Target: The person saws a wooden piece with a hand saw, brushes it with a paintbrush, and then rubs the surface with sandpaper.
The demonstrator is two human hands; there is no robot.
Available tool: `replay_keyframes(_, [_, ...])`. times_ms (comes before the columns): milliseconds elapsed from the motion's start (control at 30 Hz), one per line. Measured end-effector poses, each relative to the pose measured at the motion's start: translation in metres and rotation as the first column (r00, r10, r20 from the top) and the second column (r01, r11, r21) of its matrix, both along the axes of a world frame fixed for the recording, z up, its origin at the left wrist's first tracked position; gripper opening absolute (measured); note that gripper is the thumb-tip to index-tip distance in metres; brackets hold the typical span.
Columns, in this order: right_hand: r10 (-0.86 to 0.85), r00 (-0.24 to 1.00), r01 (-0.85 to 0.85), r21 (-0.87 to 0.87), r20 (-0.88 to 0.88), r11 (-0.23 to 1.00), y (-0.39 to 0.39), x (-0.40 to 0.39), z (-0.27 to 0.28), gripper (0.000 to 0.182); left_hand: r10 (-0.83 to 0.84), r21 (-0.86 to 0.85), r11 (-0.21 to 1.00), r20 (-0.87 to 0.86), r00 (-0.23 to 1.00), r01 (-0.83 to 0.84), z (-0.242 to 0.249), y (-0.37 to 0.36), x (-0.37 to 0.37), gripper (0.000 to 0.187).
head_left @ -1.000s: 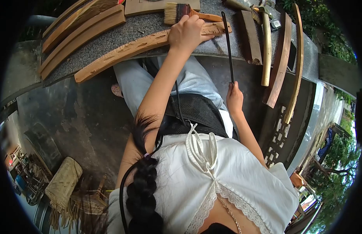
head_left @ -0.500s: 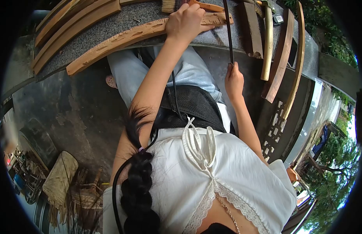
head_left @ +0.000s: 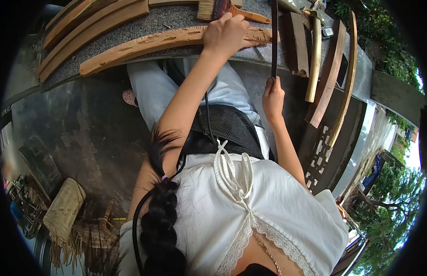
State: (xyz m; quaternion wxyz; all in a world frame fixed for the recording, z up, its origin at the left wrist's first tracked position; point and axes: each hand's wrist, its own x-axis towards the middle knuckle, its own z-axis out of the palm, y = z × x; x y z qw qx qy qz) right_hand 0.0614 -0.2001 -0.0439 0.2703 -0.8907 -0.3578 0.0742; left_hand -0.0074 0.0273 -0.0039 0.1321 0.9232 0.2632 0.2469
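My left hand point(head_left: 226, 36) is closed over a curved light-brown wooden piece point(head_left: 144, 47), pressing it on the stone-topped bench near the front edge. The piece has rough gouges along its upper side. In my right hand point(head_left: 273, 99) is the lower end of a long dark flat bar point(head_left: 274, 43), its fingers wrapped round it. The bar points away from me and crosses over the right end of the wooden piece; its far end runs out of view. Just beyond my left hand lies a wide brush point(head_left: 222, 9) with an orange-brown handle.
Several curved wooden strips point(head_left: 96, 28) lie at the bench's left. To the right are a dark block point(head_left: 296, 43), a pale rounded stick point(head_left: 314, 64), longer wooden strips point(head_left: 331, 76) and a small device with a label point(head_left: 328, 32). A woven mat point(head_left: 63, 209) stands lower left.
The dark bar has turned from a slight tilt to nearly straight and shows a broader face. My left hand stays on the wooden piece. The whole view has shifted slightly.
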Motion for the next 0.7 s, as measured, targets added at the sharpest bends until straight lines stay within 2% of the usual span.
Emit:
replay_keyframes(100, [-0.027, 0.998, 0.026, -0.028, -0.047, 0.999, 0.000, -0.005, 0.009, 0.015, -0.001, 0.059, 0.998, 0.017, 1.000, 0.001, -0.003, 0.000, 0.002, 0.047])
replay_keyframes(200, [-0.032, 0.998, 0.031, -0.008, -0.055, 0.999, -0.009, -0.011, -0.004, 0.016, 0.002, 0.043, 0.999, 0.016, 1.000, -0.002, -0.001, 0.001, 0.001, 0.047])
replay_keyframes(267, [-0.025, 1.000, 0.025, -0.065, 0.007, 0.998, -0.038, -0.018, -0.023, 0.016, -0.007, 0.037, 0.999, 0.020, 1.000, 0.006, -0.002, 0.002, 0.001, 0.047])
replay_keyframes(367, [-0.025, 1.000, 0.024, -0.089, -0.007, 0.996, -0.056, -0.016, -0.028, 0.016, -0.012, 0.045, 0.999, 0.035, 0.999, 0.010, -0.005, 0.002, 0.003, 0.046])
replay_keyframes(467, [-0.013, 0.999, 0.010, -0.087, -0.032, 0.996, -0.015, -0.006, -0.003, 0.016, -0.017, 0.062, 0.998, 0.047, 0.999, 0.014, -0.006, 0.002, 0.003, 0.046])
replay_keyframes(567, [0.009, 0.998, -0.009, -0.004, -0.063, 1.000, 0.027, 0.005, 0.011, 0.016, -0.010, 0.070, 0.997, 0.057, 0.998, 0.006, -0.005, 0.001, 0.003, 0.045])
replay_keyframes(633, [0.007, 1.000, -0.007, 0.005, 0.009, 1.000, 0.022, 0.005, 0.002, 0.015, -0.002, 0.082, 0.997, 0.066, 0.998, -0.003, -0.002, 0.000, 0.000, 0.045])
replay_keyframes(700, [0.007, 0.999, -0.006, -0.035, 0.037, 0.999, -0.029, -0.007, -0.025, 0.015, -0.014, 0.032, 0.999, 0.033, 0.999, 0.013, -0.001, 0.001, 0.002, 0.044])
